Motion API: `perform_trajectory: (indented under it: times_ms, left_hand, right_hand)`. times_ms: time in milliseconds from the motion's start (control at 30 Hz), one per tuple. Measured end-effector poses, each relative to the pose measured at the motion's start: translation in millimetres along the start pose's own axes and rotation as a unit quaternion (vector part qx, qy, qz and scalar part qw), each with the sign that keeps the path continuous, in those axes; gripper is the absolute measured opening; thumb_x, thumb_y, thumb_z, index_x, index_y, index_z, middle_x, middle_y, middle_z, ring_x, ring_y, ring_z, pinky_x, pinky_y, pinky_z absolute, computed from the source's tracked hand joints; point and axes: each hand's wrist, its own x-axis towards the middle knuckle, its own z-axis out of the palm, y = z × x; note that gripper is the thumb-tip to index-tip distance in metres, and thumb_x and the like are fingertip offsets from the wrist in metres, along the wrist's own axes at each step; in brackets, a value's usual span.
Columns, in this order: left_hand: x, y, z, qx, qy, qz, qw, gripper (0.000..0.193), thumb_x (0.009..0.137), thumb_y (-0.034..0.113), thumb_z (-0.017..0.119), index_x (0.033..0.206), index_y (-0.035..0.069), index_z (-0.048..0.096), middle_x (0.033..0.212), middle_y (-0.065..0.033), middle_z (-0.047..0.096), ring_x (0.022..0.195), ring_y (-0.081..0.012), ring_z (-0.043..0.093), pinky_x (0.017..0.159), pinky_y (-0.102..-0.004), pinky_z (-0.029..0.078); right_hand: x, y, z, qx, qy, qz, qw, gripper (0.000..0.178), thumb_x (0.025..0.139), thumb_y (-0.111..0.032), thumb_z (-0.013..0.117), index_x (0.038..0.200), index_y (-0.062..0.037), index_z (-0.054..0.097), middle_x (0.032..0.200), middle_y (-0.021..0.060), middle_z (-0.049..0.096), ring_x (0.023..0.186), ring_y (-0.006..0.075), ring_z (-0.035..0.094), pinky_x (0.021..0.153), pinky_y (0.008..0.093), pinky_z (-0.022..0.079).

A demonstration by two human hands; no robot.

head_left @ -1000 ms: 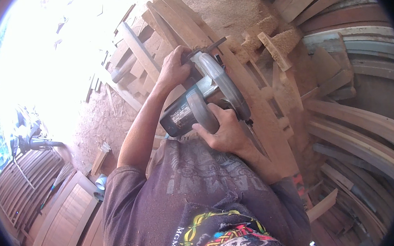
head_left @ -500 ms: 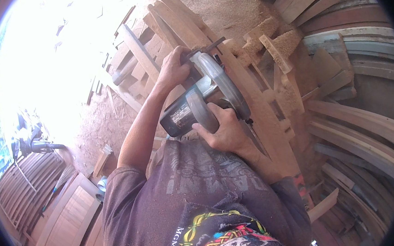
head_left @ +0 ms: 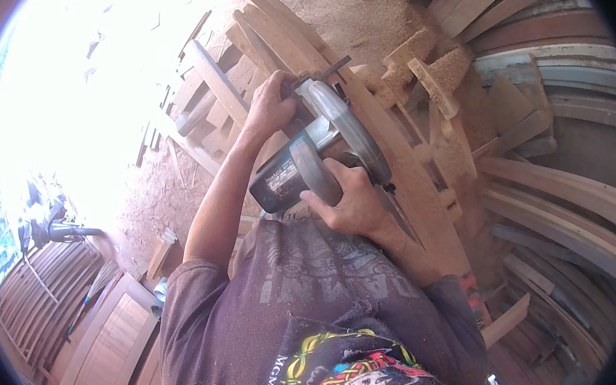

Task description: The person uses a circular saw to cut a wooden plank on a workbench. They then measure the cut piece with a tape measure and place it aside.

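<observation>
A circular saw (head_left: 342,121) with a dark motor housing and a grey metal blade guard rests on a long wooden board (head_left: 400,163). My right hand (head_left: 352,200) is closed around the saw's rear handle, thumb toward the motor. At the saw's front, my left hand (head_left: 272,107) is closed on the front edge of its base, beside a dark guide bar (head_left: 331,70) that sticks out to the right. Its fingertips are partly hidden. A thin dark cut line (head_left: 406,217) runs in the board behind the saw. The blade itself is hidden by the guard and board.
Sawdust-covered wood pieces (head_left: 433,85) lie right of the board. Stacked planks (head_left: 561,187) line the right side. Offcuts (head_left: 215,73) litter the ground at the far left. Panelled wooden doors (head_left: 107,346) lean at the lower left, near another power tool (head_left: 54,227).
The saw and both hands have edged very slightly away from me along the board. Both grips look the same.
</observation>
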Motion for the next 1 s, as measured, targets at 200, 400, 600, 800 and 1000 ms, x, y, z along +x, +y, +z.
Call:
perform_trajectory:
  times_ms: [200, 400, 600, 800, 1000]
  left_hand:
    - [6.3, -2.4, -5.2, -0.006, 0.004, -0.005, 1.0, 0.045, 0.084, 0.006, 0.068, 0.13, 0.006, 0.067, 0.114, -0.0218, 0.077, 0.111, -0.0353, 0.074, 0.097, -0.0454, 0.056]
    - [12.8, -6.1, -11.7, -0.007, -0.001, -0.004, 1.0, 0.046, 0.084, 0.007, 0.07, 0.13, 0.006, 0.068, 0.113, -0.0208, 0.076, 0.111, -0.0348, 0.073, 0.098, -0.0453, 0.056]
    - [20.7, -8.7, -20.6, 0.001, 0.005, -0.014, 1.0, 0.046, 0.084, 0.007, 0.072, 0.13, 0.006, 0.068, 0.114, -0.0206, 0.075, 0.111, -0.0341, 0.073, 0.098, -0.045, 0.055]
    - [27.8, -16.8, -25.6, 0.005, 0.009, -0.001, 1.0, 0.047, 0.084, 0.007, 0.069, 0.132, 0.006, 0.068, 0.114, -0.0218, 0.076, 0.111, -0.0348, 0.073, 0.098, -0.0455, 0.055]
    - [34.7, -17.4, -31.6, 0.008, 0.007, -0.004, 1.0, 0.047, 0.085, 0.007, 0.066, 0.131, 0.006, 0.068, 0.113, -0.0223, 0.076, 0.112, -0.0359, 0.073, 0.098, -0.0463, 0.055]
  right_hand:
    - [9.2, -2.6, 2.0, 0.002, 0.007, -0.008, 1.0, 0.029, 0.089, -0.012, 0.083, 0.109, 0.0031, 0.068, 0.086, 0.0175, 0.074, 0.079, 0.0265, 0.076, 0.074, 0.0376, 0.058]
    - [18.1, -4.6, 3.7, -0.004, -0.003, 0.005, 1.0, 0.028, 0.09, -0.012, 0.083, 0.11, 0.0026, 0.068, 0.088, 0.0172, 0.075, 0.081, 0.0251, 0.076, 0.076, 0.037, 0.059]
    - [30.5, -10.2, 7.4, 0.007, -0.01, 0.028, 1.0, 0.029, 0.09, -0.012, 0.082, 0.111, 0.0025, 0.069, 0.09, 0.0169, 0.076, 0.083, 0.0247, 0.077, 0.078, 0.0367, 0.06]
    - [40.2, -11.0, 10.6, 0.005, -0.003, 0.014, 1.0, 0.029, 0.089, -0.011, 0.083, 0.111, 0.0027, 0.069, 0.089, 0.0175, 0.076, 0.081, 0.0247, 0.077, 0.076, 0.0366, 0.059]
    - [49.7, -12.6, 12.0, 0.006, 0.002, 0.01, 1.0, 0.029, 0.088, -0.011, 0.083, 0.11, 0.0026, 0.069, 0.089, 0.0165, 0.076, 0.082, 0.0236, 0.076, 0.077, 0.0369, 0.058]
